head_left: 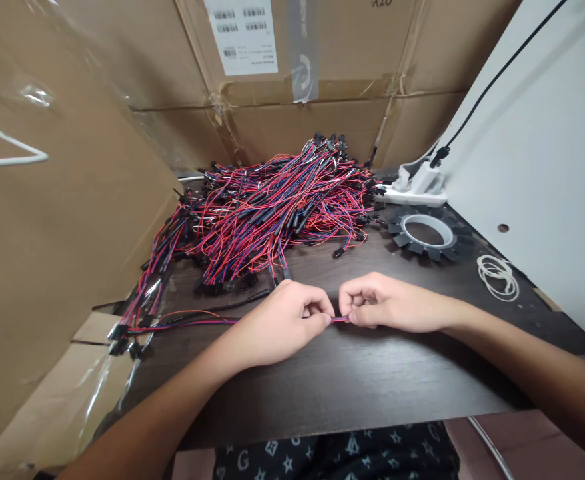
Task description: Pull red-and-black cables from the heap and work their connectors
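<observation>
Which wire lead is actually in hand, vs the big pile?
The single lead pinched between the left hand and right hand at the table's front. Its wires trail left; the pile lies behind, untouched.

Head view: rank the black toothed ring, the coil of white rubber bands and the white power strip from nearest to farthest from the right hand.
From the right hand:
1. Black toothed ring, just behind the hand and a little to its right on the dark table.
2. Coil of white rubber bands, farther right, near the white panel.
3. White power strip, at the back beside the wire pile.
</observation>
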`<action>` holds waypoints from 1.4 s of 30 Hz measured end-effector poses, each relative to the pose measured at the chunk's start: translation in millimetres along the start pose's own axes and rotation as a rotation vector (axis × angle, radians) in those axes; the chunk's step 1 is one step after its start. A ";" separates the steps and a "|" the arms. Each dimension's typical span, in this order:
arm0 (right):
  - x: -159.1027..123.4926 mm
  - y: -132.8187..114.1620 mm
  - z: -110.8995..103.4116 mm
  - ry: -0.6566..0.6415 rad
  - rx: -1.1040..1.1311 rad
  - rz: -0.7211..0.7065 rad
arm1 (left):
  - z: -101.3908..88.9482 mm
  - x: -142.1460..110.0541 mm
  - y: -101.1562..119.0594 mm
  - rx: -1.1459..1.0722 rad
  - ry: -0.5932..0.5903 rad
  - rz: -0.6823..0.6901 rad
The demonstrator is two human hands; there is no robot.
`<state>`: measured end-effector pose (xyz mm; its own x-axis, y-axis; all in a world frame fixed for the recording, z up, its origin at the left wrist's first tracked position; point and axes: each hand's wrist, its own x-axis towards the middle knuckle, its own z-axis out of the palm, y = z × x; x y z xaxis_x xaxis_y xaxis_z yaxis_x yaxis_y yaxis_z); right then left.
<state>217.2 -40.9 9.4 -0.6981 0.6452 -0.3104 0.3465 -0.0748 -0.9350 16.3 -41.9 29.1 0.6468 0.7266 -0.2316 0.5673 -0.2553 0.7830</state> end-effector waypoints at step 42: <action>-1.2 -1.3 -0.4 -0.016 -0.049 -0.050 | 3.0 1.6 -4.6 -0.174 -0.100 -0.117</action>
<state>217.9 -41.3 11.1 -0.7251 0.6349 -0.2667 0.3409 -0.0055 -0.9401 16.2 -41.5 23.3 0.6343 0.6756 -0.3757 0.5505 -0.0535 0.8331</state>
